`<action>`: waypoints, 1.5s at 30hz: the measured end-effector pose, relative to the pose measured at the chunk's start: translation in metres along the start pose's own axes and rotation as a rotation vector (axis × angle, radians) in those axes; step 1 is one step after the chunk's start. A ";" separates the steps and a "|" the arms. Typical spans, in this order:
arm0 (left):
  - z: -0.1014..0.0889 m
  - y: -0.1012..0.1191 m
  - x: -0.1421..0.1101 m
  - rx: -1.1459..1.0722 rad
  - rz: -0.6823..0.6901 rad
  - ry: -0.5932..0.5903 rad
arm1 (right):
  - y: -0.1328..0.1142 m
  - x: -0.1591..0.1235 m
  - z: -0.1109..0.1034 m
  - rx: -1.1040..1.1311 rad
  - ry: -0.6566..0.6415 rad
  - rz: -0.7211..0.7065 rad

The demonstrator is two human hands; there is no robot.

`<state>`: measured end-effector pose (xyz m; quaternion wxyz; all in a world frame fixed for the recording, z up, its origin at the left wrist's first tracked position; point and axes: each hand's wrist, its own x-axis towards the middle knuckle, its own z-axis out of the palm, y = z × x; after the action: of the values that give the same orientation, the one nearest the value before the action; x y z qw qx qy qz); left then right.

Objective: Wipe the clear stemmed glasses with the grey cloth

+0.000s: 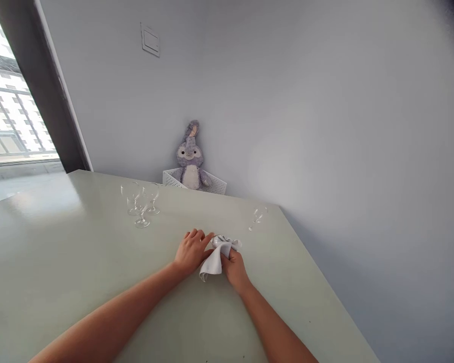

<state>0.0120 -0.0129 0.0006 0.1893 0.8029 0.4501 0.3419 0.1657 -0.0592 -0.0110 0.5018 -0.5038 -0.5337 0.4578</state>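
Observation:
Over the middle of the table, my right hand [235, 269] is closed on a pale grey-white cloth [214, 262]. The cloth is bunched at its top and hangs down toward the table at the left. A clear glass [215, 240] shows partly at the bunched end, mostly covered by the cloth. My left hand [192, 249] grips this glass from the left, thumb and forefinger around it, the other fingers curled. A curved clear edge [203, 277] peeks out below the cloth; I cannot tell which part of the glass it is.
Three clear stemmed glasses [143, 222] stand grouped at the left back of the pale green table [144, 312]. Another stemmed glass [257, 217], seemingly tilted, is at the right back. Beyond the far edge, a plush toy [191, 176] sits in a white perforated basket [220, 187] against the wall.

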 end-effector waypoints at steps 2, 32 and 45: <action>-0.007 -0.002 0.005 0.042 0.100 -0.024 | -0.004 0.001 -0.008 0.085 -0.057 0.050; -0.033 0.010 0.004 -0.630 -0.165 -0.995 | -0.030 -0.005 -0.062 0.132 -0.536 0.075; -0.022 0.015 -0.003 -0.375 -0.089 -0.715 | -0.022 -0.001 -0.063 0.094 -0.523 0.075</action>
<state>0.0042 -0.0235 0.0238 0.4918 0.8024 0.3202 0.1085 0.2265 -0.0630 0.0154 0.3523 -0.3641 -0.6043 0.6149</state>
